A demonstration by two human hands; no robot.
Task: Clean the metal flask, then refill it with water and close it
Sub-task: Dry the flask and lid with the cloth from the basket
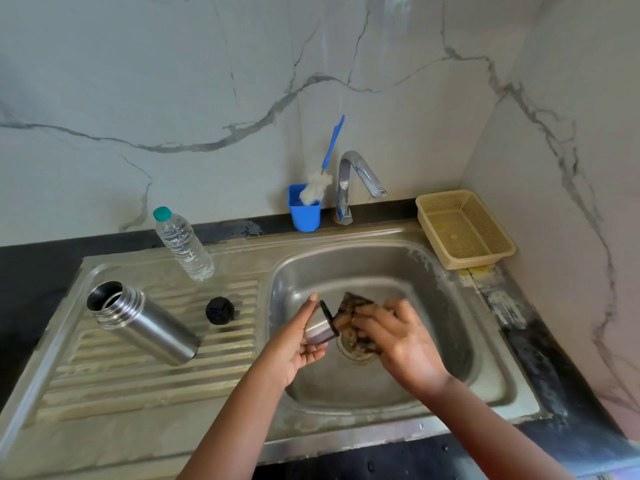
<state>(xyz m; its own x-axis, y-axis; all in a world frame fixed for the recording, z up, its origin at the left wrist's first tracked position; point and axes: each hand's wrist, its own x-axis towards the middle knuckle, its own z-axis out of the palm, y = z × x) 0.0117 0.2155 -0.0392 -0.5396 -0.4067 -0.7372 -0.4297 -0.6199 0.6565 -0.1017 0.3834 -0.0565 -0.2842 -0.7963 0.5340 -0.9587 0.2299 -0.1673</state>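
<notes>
A dark tabletop (pixel 31 265) holds a steel sink (pixel 478 403) with a ribbed side part (pixel 138 382). On the ribs a metal flask (pixel 145 323) stands open, with a black cap (pixel 220 310) near it. A water bottle (pixel 183 244) stands behind. At the back sit a blue cup (pixel 304 214) and a tap (pixel 346 188). A yellow basket (pixel 464 230) sits in the corner, maybe partly on the sink edge.
</notes>
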